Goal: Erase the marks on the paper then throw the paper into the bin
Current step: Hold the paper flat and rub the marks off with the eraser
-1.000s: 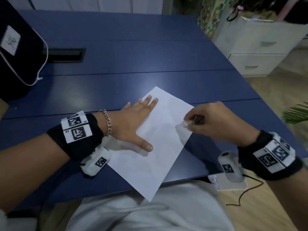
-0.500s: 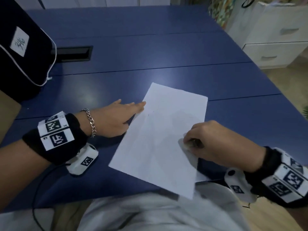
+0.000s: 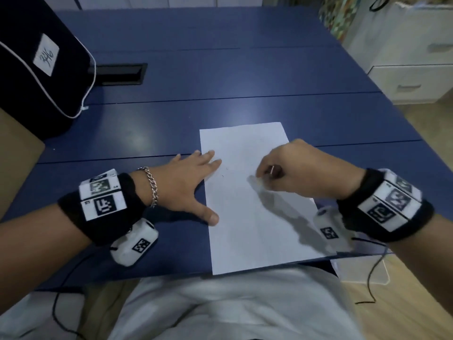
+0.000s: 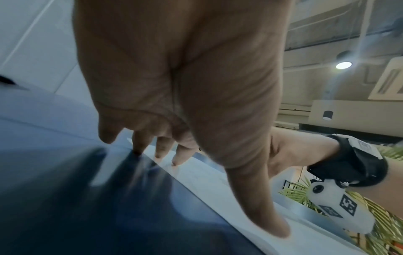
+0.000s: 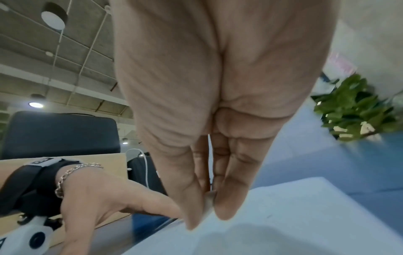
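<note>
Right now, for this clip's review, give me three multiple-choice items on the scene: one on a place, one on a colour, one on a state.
1. Where does the left hand rest?
A. On the paper's left edge
B. On the black bag
C. In the person's lap

2. What colour is the table?
A. White
B. Blue
C. Green

3. What is the right hand doing?
A. Lying flat and open
B. Crumpling the paper
C. Pinching a small eraser

Answers: 1 A, its straight fingers and thumb press the left edge of the paper. 2 B, the bare top around the sheet is blue. 3 C, the right wrist view shows the pale eraser between fingertips, touching the flat sheet.
</note>
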`<control>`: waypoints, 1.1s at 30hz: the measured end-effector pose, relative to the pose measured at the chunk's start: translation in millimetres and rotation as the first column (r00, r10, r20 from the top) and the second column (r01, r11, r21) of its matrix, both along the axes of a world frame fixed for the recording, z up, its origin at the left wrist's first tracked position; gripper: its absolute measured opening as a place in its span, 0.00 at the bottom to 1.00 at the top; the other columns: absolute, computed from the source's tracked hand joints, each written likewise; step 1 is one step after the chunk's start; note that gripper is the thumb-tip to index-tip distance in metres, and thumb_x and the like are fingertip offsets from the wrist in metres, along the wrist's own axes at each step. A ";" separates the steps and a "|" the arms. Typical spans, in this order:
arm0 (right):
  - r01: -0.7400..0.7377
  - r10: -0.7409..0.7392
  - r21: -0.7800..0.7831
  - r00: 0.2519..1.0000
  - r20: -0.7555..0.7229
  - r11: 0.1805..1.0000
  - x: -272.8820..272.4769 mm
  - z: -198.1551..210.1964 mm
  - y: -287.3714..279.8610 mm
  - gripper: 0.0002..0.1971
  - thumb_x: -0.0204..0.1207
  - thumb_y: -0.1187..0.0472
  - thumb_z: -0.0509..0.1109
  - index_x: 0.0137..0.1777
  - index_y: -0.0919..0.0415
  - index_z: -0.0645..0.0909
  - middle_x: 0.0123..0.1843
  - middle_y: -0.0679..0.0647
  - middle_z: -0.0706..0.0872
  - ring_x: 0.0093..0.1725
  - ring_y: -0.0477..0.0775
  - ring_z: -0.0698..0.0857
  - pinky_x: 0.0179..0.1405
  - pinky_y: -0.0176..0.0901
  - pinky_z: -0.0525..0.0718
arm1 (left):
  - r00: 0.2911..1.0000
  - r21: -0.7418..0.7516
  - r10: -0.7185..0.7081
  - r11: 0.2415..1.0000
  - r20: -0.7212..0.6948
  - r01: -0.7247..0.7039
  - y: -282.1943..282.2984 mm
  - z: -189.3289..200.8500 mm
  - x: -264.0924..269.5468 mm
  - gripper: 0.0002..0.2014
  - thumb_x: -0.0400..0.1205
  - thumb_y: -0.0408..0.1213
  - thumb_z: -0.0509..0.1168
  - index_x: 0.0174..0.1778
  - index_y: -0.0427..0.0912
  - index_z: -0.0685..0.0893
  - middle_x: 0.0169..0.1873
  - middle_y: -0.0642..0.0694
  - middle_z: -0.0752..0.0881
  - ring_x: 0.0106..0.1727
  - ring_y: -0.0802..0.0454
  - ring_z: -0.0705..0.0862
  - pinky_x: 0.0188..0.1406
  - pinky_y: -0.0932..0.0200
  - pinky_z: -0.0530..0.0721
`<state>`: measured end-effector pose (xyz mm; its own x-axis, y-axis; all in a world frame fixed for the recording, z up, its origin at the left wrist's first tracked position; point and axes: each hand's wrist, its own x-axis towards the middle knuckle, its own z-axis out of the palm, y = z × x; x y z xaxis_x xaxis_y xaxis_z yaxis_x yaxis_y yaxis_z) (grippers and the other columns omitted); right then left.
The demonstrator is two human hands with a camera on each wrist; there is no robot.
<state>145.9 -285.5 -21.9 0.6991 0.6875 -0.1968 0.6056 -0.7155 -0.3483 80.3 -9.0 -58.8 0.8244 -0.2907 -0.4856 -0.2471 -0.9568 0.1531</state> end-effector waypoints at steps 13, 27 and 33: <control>-0.331 0.333 -0.053 0.942 0.040 0.942 -6.9 -18.4 57.3 0.04 0.76 0.60 0.72 0.41 0.53 0.88 0.37 0.47 0.88 0.35 0.49 0.83 0.39 0.41 0.81 | 0.999 0.131 -0.011 0.991 -0.033 0.015 -3.5 -12.2 2.3 0.79 0.56 0.91 0.63 0.90 0.56 0.25 0.89 0.54 0.24 0.91 0.36 0.30 0.84 0.16 0.39; -0.005 0.003 0.030 0.999 0.052 1.000 15.8 -16.7 10.3 0.09 0.76 0.60 0.77 0.54 0.48 0.92 0.44 0.42 0.92 0.44 0.41 0.88 0.50 0.44 0.90 | 0.989 0.045 -0.148 0.988 -0.018 0.149 -28.2 -19.3 24.4 0.75 0.57 0.90 0.66 0.88 0.65 0.27 0.89 0.59 0.26 0.91 0.41 0.29 0.85 0.18 0.37; -0.034 0.034 0.002 0.997 0.072 0.999 1.0 -19.4 21.9 0.07 0.77 0.62 0.74 0.50 0.53 0.92 0.42 0.45 0.90 0.42 0.48 0.86 0.46 0.44 0.87 | 0.992 0.096 -0.117 0.988 -0.040 0.121 -32.5 -18.3 24.9 0.78 0.52 0.90 0.67 0.86 0.68 0.23 0.87 0.59 0.22 0.91 0.37 0.28 0.82 0.14 0.37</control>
